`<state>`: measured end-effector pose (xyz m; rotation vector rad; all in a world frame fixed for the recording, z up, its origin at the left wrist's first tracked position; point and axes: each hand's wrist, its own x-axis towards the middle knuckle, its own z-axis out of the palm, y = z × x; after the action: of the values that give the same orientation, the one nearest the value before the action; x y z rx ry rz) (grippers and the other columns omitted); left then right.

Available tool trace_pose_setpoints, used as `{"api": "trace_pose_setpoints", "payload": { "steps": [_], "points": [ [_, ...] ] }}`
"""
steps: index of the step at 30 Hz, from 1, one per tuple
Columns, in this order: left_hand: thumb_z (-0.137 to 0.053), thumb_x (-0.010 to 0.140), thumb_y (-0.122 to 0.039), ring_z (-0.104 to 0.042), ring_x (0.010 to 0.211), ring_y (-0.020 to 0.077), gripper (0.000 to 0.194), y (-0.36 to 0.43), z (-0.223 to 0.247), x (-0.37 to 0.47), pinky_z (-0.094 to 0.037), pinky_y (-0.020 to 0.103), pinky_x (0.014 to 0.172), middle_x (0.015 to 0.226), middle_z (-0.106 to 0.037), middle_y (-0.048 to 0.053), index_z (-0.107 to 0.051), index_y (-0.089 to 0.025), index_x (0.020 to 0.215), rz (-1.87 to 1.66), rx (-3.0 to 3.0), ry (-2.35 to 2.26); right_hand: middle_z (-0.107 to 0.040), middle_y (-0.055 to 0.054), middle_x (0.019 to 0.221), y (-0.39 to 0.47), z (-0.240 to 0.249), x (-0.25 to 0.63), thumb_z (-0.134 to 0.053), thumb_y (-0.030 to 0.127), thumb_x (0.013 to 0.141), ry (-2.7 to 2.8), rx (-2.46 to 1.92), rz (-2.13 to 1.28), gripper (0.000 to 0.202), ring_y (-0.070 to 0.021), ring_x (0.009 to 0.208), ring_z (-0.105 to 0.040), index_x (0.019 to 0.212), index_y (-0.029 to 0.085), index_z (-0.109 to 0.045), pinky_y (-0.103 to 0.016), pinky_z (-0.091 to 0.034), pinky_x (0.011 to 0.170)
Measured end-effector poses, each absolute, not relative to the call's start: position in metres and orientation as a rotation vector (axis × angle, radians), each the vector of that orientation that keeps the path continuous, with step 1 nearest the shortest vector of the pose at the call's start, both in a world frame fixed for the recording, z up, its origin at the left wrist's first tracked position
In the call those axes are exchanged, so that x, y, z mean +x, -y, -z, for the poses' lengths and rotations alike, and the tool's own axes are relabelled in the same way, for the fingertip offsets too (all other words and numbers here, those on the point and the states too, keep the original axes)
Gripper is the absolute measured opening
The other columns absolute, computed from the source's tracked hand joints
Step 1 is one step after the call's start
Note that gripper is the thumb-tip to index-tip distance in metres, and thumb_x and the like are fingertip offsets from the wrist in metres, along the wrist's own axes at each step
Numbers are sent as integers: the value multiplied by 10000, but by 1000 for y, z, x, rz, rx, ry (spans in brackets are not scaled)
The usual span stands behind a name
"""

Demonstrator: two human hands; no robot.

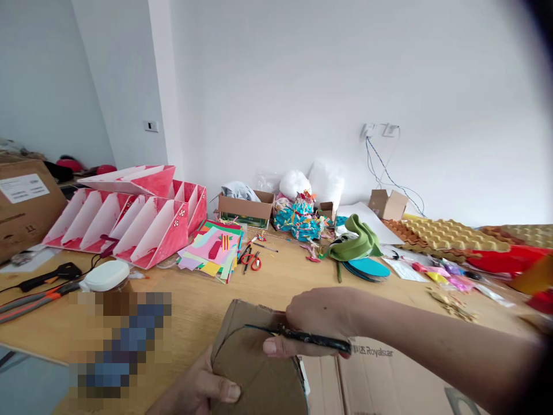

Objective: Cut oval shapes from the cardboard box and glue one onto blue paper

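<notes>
My left hand (211, 383) grips the lower left edge of a brown cardboard piece (259, 374), its thumb lying on top and the other fingers hidden behind. A curved dark line runs across the cardboard's upper left part. My right hand (319, 317) is closed around a slim black-handled cutting tool (315, 339). The tool's thin dark tip lies over the cardboard near that line; the frame does not show whether it is a knife or scissors. Under and to the right of the piece is a larger flat cardboard box (367, 380) with printed lettering.
Left of my hands are a white-lidded jar (106, 275) and a blurred-out patch. Behind lie coloured papers (211, 248), red-handled scissors (256, 262), green felt (356, 239) and blue discs (367, 269). Pink-and-white dividers (142, 222) and egg trays (449, 236) stand farther back.
</notes>
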<state>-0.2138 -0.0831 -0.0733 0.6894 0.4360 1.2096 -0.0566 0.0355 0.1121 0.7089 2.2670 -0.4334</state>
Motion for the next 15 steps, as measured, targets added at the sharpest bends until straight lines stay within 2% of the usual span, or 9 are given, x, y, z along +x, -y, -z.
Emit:
{"api": "trace_pose_setpoints", "payload": {
  "steps": [6,8,11,15],
  "points": [
    [-816,553,-215,-570,1162,378,825,83,71,-215,-388,527,1002,1189,-665,145,-530,-178,1326,-1177,701,-460,-493,26,442,-42,-114,-62,-375,790,776,-2201,714,530,655,-138,335,-488,615,184,-564,-296,-435,440],
    [-820,542,-218,-573,1158,377,840,82,75,-217,-396,519,996,1189,-667,146,-528,-175,1328,-1187,700,-442,-519,5,460,-43,-109,-59,-323,782,808,-2271,682,482,684,-155,381,-520,670,176,-608,-290,-416,448],
    [-818,539,-216,-579,1154,368,840,80,83,-223,-411,501,984,1175,-680,143,-534,-174,1328,-1177,718,-448,-620,-69,590,-41,-97,-52,-238,766,847,-2504,613,354,740,-193,530,-594,743,169,-662,-280,-357,466],
    [-821,532,-196,-600,1125,355,803,81,88,-231,-427,472,967,1110,-714,136,-575,-170,1296,-1182,750,-522,-683,-124,717,-38,-89,-47,-219,779,841,-2600,596,283,787,-230,639,-626,834,164,-710,-289,-337,494]
  ]
}}
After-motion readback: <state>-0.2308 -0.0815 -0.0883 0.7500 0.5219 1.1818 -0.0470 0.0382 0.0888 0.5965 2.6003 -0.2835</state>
